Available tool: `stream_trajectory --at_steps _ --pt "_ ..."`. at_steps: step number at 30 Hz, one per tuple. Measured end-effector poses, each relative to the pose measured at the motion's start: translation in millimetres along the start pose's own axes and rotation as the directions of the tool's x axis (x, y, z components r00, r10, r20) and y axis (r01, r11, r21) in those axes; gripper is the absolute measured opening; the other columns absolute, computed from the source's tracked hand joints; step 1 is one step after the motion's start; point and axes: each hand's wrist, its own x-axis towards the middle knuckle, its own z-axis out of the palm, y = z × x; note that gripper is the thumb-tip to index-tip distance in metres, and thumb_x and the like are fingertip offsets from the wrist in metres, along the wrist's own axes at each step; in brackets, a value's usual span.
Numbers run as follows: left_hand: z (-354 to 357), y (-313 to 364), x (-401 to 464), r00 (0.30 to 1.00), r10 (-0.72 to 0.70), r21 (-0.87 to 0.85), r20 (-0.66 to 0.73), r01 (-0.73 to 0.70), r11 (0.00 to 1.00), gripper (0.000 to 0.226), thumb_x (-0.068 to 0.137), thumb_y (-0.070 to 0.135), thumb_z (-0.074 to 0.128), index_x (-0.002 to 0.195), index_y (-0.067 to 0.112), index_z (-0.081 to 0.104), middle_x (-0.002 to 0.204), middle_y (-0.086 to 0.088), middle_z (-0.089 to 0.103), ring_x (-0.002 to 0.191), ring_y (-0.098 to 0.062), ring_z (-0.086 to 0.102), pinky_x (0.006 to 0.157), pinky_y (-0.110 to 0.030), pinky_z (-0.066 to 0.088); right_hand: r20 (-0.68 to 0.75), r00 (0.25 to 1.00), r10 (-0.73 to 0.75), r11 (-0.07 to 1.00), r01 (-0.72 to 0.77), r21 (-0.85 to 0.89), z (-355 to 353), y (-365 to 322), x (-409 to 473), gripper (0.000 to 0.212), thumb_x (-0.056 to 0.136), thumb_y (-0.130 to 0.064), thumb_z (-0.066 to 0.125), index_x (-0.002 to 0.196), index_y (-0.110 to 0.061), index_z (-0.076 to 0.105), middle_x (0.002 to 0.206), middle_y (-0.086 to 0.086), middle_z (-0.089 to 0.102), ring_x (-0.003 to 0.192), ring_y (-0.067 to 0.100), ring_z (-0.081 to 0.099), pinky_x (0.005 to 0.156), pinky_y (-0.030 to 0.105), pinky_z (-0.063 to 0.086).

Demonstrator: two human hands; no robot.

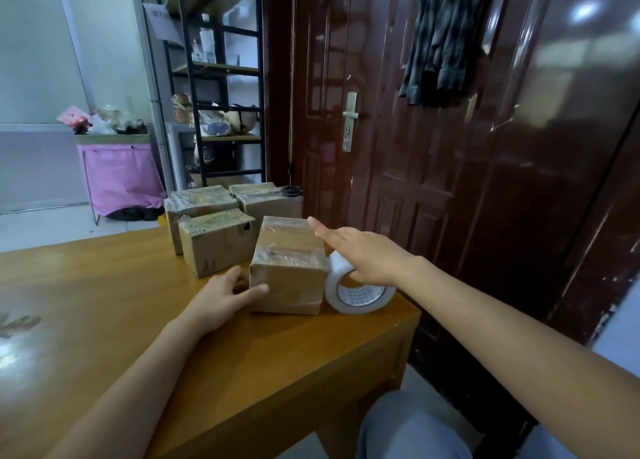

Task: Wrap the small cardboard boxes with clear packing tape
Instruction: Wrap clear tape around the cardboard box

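While left hand grips box, long axis pointing away, right hand flat.

I see brown boxes on an orange-tan table. White tape roll, pink bin bag, dark red door.
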Motion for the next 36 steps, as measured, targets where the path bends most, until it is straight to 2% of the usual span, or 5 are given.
stream_trajectory --at_steps 5,9,15,27,36 --pt "-23.6 57.6 -2.5 0.912 0.184 -0.021 -0.365 -0.206 0.978 0.124 0.051 0.099 0.041 0.138 0.011 0.037 0.131 0.003 0.047 0.114 -0.015 0.047 0.088 -0.036 0.043 -0.004 0.994 0.109 0.948 -0.103 0.301 7.7 17.6 -15.5 0.111 0.086 -0.016 0.068 0.15 -0.037 -0.021 0.159 -0.008 0.02 0.134 0.01 0.033 0.081 0.028 0.051" --pt "-18.1 111.5 23.5 0.866 0.488 0.352 0.111 -0.493 0.796 0.112 0.067 0.082 0.058 0.153 0.022 0.019 0.16 0.006 0.018 0.146 -0.012 0.016 0.118 -0.042 0.022 -0.016 0.984 0.18 0.9 -0.158 0.407 19.6 17.5 -24.8 0.108 0.086 -0.021 0.07 0.152 -0.037 -0.014 0.16 -0.011 0.018 0.144 0.012 0.02 0.095 0.031 0.048" --pt "9.2 116.7 74.2 0.823 0.251 0.553 0.51 -0.536 0.638 0.094 0.081 0.058 0.069 0.154 0.025 0.02 0.163 0.004 0.011 0.15 -0.018 0.003 0.121 -0.042 0.008 -0.081 0.957 0.278 0.804 -0.186 0.564 43.3 28.8 -28.1 0.084 0.085 -0.008 0.063 0.153 -0.032 0.019 0.152 -0.012 0.029 0.131 0.014 0.042 0.081 0.019 0.043" --pt "28.3 112.2 53.6 0.863 0.498 -0.251 -0.09 -0.503 0.827 0.056 0.069 0.061 0.066 0.117 0.033 0.058 0.121 0.011 0.056 0.115 -0.003 0.051 0.095 -0.024 0.039 -0.452 0.875 0.172 0.92 0.021 0.391 -74.3 38.7 -5.9 0.059 0.078 0.002 0.059 0.134 -0.018 0.056 0.127 0.0 0.059 0.114 0.019 0.056 0.091 0.046 0.049" --pt "58.4 60.4 26.9 0.887 0.319 -0.478 -0.333 -0.45 0.754 0.074 0.068 0.077 0.064 0.127 0.035 0.046 0.12 0.031 0.058 0.118 0.003 0.054 0.098 -0.018 0.045 -0.527 0.808 0.263 0.561 0.316 0.765 -10.2 -10.7 23.8 0.07 0.077 0.015 0.052 0.133 -0.027 0.051 0.134 -0.009 0.05 0.123 -0.001 0.046 0.101 0.008 0.035"
